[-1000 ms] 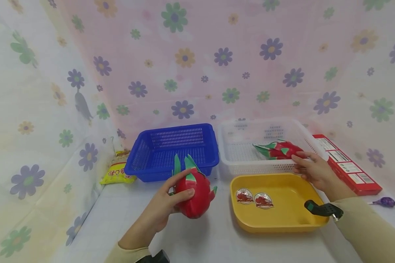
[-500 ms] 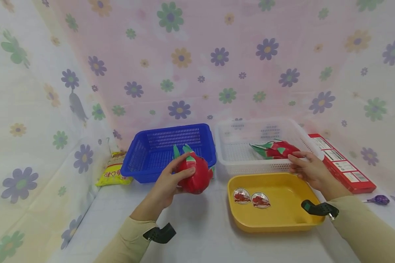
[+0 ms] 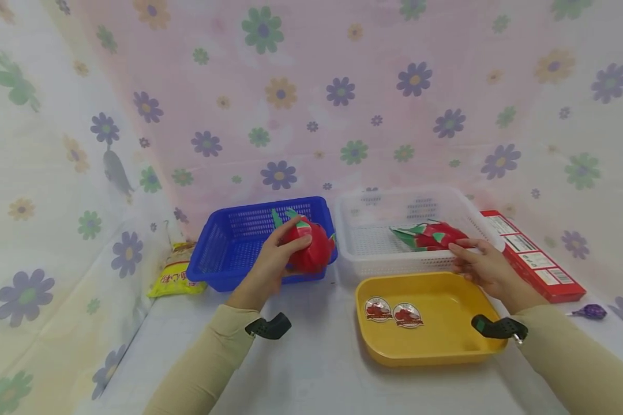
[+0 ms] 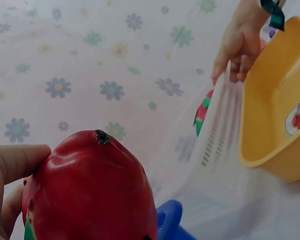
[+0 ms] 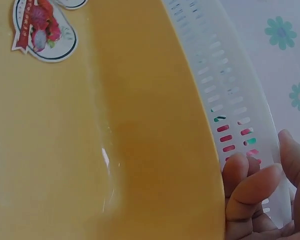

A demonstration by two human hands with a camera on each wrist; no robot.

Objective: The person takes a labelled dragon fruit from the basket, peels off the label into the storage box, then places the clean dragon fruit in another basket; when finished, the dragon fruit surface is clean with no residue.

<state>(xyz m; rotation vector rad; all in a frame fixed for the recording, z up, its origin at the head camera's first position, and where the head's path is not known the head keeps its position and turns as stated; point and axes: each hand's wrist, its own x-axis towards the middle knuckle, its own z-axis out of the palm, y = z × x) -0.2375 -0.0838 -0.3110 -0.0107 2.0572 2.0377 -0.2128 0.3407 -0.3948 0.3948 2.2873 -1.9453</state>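
My left hand [image 3: 276, 253] grips a red dragon fruit [image 3: 315, 251] with green leaf tips. In the head view the fruit overlaps the right front part of the blue basket [image 3: 215, 280]; the left wrist view shows the fruit's dark stem spot, with a bit of blue rim [image 4: 169, 215] beside it. A second dragon fruit [image 3: 431, 236] lies inside the white basket [image 3: 384, 264]. On that basket's front right rim, my right hand [image 3: 480, 266] pinches the edge, fingers [image 5: 252, 192] outside and thumb at the rim.
In front of the white basket stands a yellow tray [image 3: 451, 317] holding two round fruit stickers [image 3: 408, 315]. A red box [image 3: 540, 259] and a purple wrapped lollipop [image 3: 594, 312] lie on the right. Left of the blue basket is a yellow bag [image 3: 175, 276].
My left hand has carried its dragon fruit forward and up, from before the blue basket to over its front right corner. The right hand stays at the white basket's rim.
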